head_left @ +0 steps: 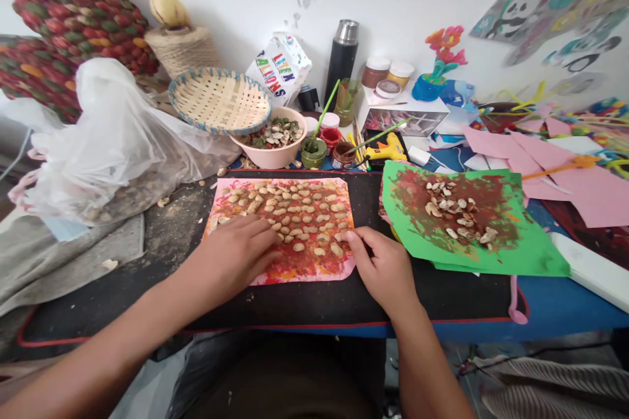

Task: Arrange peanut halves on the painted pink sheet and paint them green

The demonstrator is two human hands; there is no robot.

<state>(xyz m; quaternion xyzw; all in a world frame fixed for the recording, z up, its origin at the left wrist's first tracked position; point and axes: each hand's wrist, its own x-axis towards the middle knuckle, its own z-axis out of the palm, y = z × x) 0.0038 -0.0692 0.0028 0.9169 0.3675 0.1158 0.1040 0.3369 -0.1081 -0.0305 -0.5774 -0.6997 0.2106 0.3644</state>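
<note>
A pink sheet of paper (295,270) smeared with red, orange and brown paint lies before me, with rows of peanuts (307,219) in their shells spread over it. My left hand (233,252) rests low over the sheet's left part, palm down. Its fingers reach out across the peanuts and are slightly bent; the fingertips are partly hidden, and no held object shows. At the right edge of the sheet is my right hand (386,268), its thumb on the paper's edge beside a peanut and the other fingers curled under. The paper lies on a black mat (344,304).
Green painted paper (545,255) bearing shell pieces lies right. Behind stand a pink bowl (272,157) of shells, a woven basket (221,101), paint jars (314,154), a yellow glue gun (390,149) and a black thermos (343,55). A plastic bag (108,137) sits left.
</note>
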